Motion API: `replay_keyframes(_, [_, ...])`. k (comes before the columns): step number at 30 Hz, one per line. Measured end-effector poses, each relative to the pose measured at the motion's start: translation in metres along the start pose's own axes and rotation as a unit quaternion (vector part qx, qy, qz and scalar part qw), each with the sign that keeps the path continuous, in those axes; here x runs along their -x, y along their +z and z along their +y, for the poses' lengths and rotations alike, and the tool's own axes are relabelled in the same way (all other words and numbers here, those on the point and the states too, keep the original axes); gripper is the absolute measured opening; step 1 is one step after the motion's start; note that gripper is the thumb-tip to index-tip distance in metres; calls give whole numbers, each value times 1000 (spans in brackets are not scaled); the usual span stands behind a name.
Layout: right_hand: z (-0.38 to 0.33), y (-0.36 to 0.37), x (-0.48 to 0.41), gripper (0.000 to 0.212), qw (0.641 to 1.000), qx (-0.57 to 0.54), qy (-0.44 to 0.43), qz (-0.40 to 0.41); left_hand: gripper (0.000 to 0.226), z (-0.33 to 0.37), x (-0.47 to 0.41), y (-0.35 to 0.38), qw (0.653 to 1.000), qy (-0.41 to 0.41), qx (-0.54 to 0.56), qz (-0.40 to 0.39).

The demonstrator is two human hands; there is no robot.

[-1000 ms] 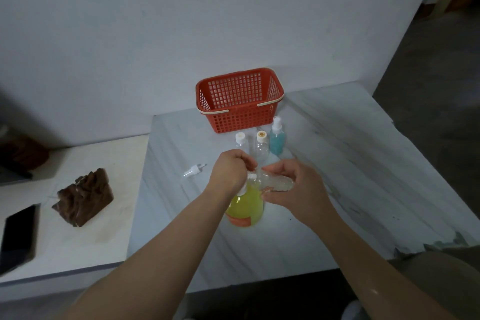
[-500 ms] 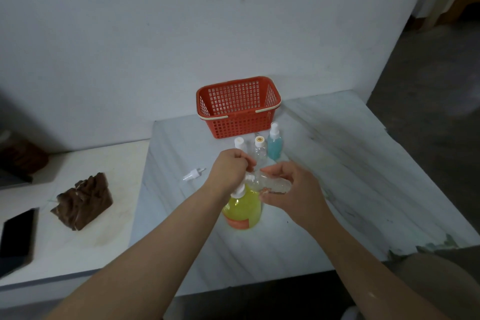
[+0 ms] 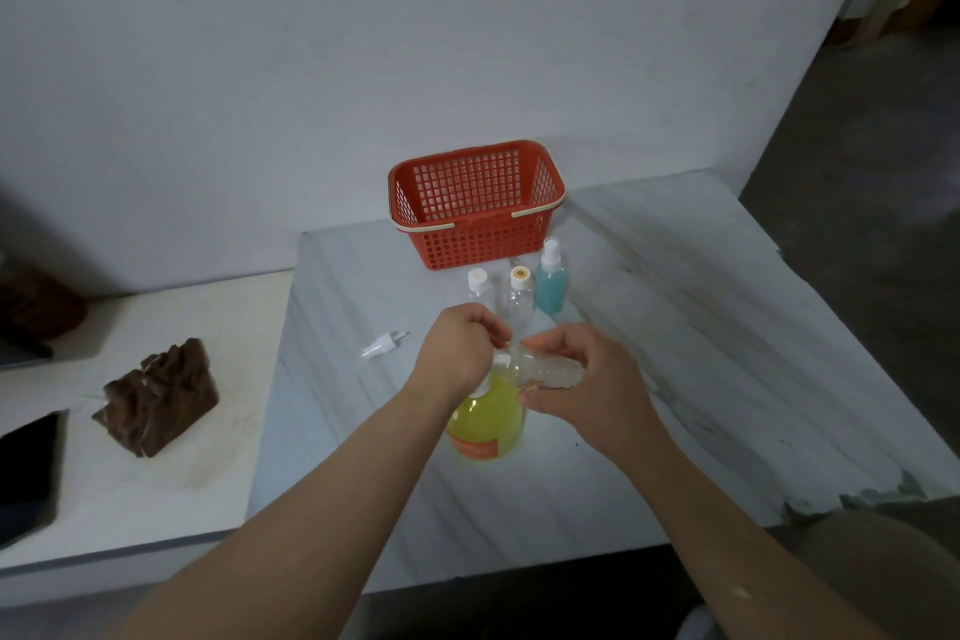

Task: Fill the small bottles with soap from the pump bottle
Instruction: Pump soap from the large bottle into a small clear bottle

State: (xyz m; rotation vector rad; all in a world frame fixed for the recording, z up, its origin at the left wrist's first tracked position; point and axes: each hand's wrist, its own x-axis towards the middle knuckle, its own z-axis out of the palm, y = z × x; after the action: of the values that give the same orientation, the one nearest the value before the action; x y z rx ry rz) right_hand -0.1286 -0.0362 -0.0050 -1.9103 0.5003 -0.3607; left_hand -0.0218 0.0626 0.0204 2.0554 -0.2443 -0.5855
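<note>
Left hand [image 3: 460, 351] closed in a fist over the pump head of the yellow pump bottle [image 3: 485, 424], standing upright on the marble bench [image 3: 675, 379] about midway between its left and right edges. Right hand [image 3: 587, 379] gripping a clear small bottle [image 3: 548, 372], held tilted on its side with the mouth against the pump spout. Behind the hands, two capped clear bottles [image 3: 519, 294] and a teal spray bottle [image 3: 551, 278] in a row, just in front of a red basket [image 3: 475, 205] set against the wall. Loose white spray cap [image 3: 383, 343] lying left of the hands, near the bench's left edge. Open bench surface to the right and toward the near edge. Lower side bench [image 3: 156, 483] at left, carrying a brown lump [image 3: 156, 398] and a dark phone [image 3: 26, 468]
</note>
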Motion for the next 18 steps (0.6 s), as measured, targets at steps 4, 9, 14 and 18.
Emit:
replay_keyframes(4, [-3, -1, 3, 45, 1000, 2, -2, 5, 40, 2, 3, -1, 1000, -5, 4, 5])
replay_keyframes(9, [-4, -1, 4, 44, 1000, -5, -1, 14, 39, 12, 2, -3, 1000, -4, 14, -5])
replay_keyframes(14, [-5, 0, 8, 41, 1000, -4, -5, 16, 37, 13, 1, -7, 1000, 6, 13, -16])
replay_keyframes(18, [-5, 2, 7, 41, 1000, -6, -3, 11, 35, 11, 1, -8, 1000, -3, 7, -8])
